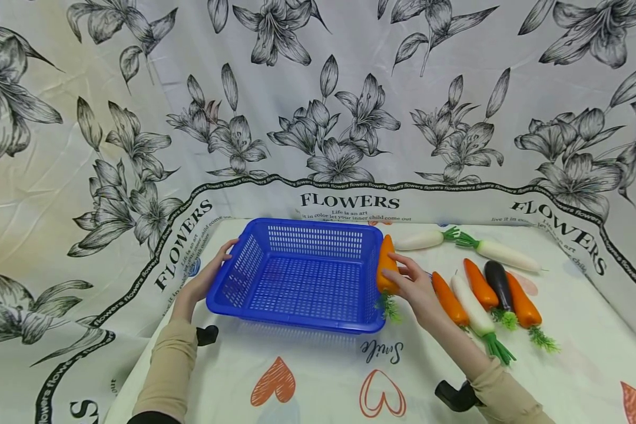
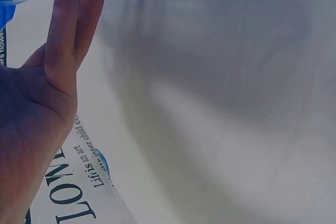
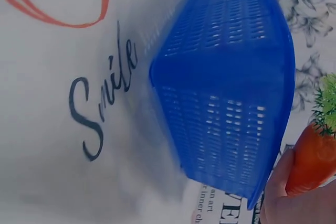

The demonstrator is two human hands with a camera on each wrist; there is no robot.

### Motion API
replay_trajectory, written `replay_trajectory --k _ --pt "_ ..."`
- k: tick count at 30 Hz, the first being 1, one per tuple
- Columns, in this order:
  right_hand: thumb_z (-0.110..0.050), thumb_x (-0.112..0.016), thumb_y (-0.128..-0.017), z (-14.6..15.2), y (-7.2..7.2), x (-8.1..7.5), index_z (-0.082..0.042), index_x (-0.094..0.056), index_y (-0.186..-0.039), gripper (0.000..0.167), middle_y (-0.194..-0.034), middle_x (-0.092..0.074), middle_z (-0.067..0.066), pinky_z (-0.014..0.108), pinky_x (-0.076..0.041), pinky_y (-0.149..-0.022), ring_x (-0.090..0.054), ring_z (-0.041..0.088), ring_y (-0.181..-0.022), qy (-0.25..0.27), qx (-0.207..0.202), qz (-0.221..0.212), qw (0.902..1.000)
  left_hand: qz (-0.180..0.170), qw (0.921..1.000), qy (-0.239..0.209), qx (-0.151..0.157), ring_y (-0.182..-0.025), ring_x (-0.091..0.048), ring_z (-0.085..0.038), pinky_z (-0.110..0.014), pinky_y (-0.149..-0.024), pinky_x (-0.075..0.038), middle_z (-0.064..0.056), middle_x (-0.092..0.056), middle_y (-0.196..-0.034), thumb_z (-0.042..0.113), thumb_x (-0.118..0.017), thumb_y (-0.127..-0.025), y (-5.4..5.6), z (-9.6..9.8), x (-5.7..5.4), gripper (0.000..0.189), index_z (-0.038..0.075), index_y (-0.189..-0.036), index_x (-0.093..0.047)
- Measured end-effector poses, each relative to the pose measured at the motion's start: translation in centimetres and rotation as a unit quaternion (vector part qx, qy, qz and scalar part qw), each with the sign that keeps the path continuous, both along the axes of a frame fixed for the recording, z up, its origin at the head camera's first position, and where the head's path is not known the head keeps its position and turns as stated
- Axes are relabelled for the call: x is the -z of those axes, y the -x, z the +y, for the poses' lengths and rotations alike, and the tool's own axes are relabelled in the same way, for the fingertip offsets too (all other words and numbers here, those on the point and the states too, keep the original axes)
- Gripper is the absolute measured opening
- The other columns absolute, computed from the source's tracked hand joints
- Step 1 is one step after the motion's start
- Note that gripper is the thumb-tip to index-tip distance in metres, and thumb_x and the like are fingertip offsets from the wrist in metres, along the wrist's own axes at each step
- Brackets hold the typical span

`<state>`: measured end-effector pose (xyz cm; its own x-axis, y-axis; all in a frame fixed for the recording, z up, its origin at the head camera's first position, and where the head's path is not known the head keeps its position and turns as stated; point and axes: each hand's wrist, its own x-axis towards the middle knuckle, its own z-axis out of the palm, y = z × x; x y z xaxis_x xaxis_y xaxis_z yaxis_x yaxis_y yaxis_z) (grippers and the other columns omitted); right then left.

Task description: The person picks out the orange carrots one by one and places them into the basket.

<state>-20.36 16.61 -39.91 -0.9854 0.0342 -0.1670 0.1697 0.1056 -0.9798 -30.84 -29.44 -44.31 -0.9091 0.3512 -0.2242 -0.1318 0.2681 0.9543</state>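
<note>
A blue plastic basket (image 1: 307,288) with perforated sides stands on the cloth. My left hand (image 1: 212,277) is at its left side, the fingertips touching below the rim. In the left wrist view those fingers (image 2: 63,40) look straight where they meet the basket; the thumb cannot be made out. With my right hand (image 1: 410,282) I grip an orange toy carrot (image 1: 387,265) with a leafy green top, at the basket's right rim. The right wrist view shows the carrot (image 3: 315,156) outside the basket wall (image 3: 226,82), with the thumb along it.
Right of the basket lie more carrots (image 1: 449,299), a white radish (image 1: 471,303) and a dark eggplant (image 1: 499,285). Two more white radishes (image 1: 421,240) lie farther back. A flower-printed cloth (image 1: 339,118) hangs behind the table.
</note>
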Motion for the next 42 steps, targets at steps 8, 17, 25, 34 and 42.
replay_trajectory --k 8,17,25,34,42 --pt "-0.028 -0.06 -0.092 -1.4 0.4 -0.2 -0.019 -0.042 -0.142 0.054 -0.128 -0.045 0.015 0.023 -0.052 -0.086 -0.056 0.018 -0.1 0.019 -0.008 0.01 0.9997 0.007 1.0 -0.003 0.004 -0.117 -0.044 -0.029 -0.032 -0.087 -0.045 -0.018 -0.014 -0.152 0.035 -0.022 -0.101 -0.1 0.0 0.0 0.05 0.04 -0.149 -0.007" --pt "-0.029 -0.063 -0.09 -2.9 0.8 -0.5 -0.021 -0.045 -0.139 0.053 -0.126 -0.047 0.014 0.028 -0.049 -0.092 -0.051 0.024 -0.106 0.001 -0.012 0.034 0.9993 -0.004 1.0 -0.009 0.0 -0.114 -0.046 -0.028 -0.033 -0.086 -0.046 -0.017 -0.016 -0.15 0.036 -0.021 -0.102 0.0 0.0 0.0 0.049 0.042 -0.148 -0.008" --pt "-0.028 -0.063 -0.09 -4.7 1.6 -0.2 -0.019 -0.047 -0.138 0.052 -0.13 -0.05 0.015 0.037 -0.047 -0.098 -0.051 0.026 -0.111 -0.002 -0.025 0.051 0.9984 0.005 1.0 -0.004 0.005 -0.113 -0.047 -0.027 -0.033 -0.086 -0.046 -0.018 -0.016 -0.151 0.037 -0.021 -0.102 -0.1 0.0 0.0 0.05 0.041 -0.149 -0.006" --pt "-0.029 -0.066 -0.088 -6.9 2.0 0.0 -0.02 -0.048 -0.137 0.054 -0.128 -0.051 0.015 0.04 -0.05 -0.093 -0.053 0.028 -0.109 0.002 -0.041 0.054 0.9977 0.0 1.0 -0.005 0.004 -0.113 -0.048 -0.028 -0.033 -0.086 -0.046 -0.018 -0.016 -0.151 0.036 -0.021 -0.102 -0.1 0.0 0.0 0.05 0.041 -0.149 -0.006" --pt "-0.025 -0.065 -0.088 -8.1 2.9 0.4 -0.014 -0.043 -0.141 0.058 -0.125 -0.049 0.02 0.036 -0.055 -0.084 -0.058 0.028 -0.104 0.04 -0.047 0.019 0.9979 -0.001 1.0 0.001 0.0 -0.115 -0.046 -0.029 -0.032 -0.087 -0.045 -0.018 -0.014 -0.152 0.037 -0.02 -0.102 0.0 0.1 0.0 0.05 0.041 -0.149 -0.005"
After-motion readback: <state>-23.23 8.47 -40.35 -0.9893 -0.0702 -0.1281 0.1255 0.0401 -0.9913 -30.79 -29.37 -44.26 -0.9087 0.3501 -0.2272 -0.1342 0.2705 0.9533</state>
